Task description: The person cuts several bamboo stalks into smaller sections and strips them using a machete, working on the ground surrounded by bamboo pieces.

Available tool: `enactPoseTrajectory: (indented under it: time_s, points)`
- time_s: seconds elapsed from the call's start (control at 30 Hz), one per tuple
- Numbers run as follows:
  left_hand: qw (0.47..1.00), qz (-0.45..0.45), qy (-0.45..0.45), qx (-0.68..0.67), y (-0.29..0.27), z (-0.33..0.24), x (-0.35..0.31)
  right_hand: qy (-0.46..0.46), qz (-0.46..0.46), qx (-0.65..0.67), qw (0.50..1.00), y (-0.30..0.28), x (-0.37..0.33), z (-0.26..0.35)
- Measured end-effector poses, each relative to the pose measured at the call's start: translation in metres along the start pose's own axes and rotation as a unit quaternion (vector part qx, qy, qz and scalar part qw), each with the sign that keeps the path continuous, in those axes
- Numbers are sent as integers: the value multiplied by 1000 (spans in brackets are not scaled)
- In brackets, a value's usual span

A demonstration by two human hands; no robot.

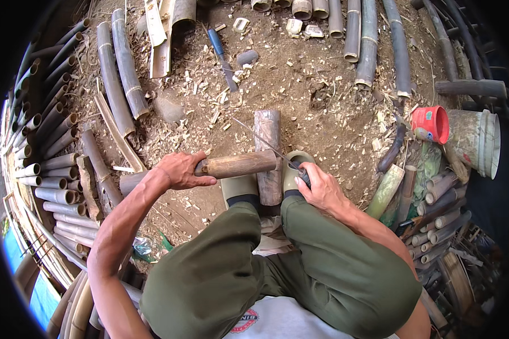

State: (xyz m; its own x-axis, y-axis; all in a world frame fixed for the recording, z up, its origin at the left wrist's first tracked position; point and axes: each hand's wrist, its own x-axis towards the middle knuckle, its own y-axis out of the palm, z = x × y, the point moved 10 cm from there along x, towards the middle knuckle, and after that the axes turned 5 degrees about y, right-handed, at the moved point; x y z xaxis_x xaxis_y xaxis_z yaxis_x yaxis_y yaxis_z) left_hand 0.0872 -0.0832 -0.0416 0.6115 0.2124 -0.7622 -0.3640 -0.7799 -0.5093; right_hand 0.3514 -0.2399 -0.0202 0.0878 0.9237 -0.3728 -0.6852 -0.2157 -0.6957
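At the centre of the frame our left hand (181, 169) is wrapped around one end of a short bamboo section (237, 164), lying crosswise over an upright wooden block (267, 155). Our right hand (320, 189) is closed on a dark knife handle (304, 176), its thin blade (260, 137) running toward upper left. The bamboo looks stiff, light and smooth-skinned, so we judge a grip near its end steadies it best.

A single head-worn fisheye camera is looking steeply down from close above the seated person's olive-green trousered knees (300, 265), facing forward over brown chip-strewn earth (316, 90), its rim bending the grey stacked bamboo poles (45, 169).
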Motion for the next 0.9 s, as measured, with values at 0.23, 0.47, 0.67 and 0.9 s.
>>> enactPoseTrajectory:
  time_s: [0.23, 0.47, 0.67, 0.9]
  points:
    - [997, 25, -67, 35, -14, -11, -4, -147, -103, 112, 977, -38, 12, 66]
    - [997, 20, -61, 50, -19, -16, -5, 20, 56, -41, 997, 21, 22, -15]
    - [994, -63, -62, 57, -19, -17, -13, -133, -108, 168, 971, -45, 15, 57]
    - [989, -91, -81, 86, -26, -29, -16, 66, 117, 30, 990, 16, 32, -9]
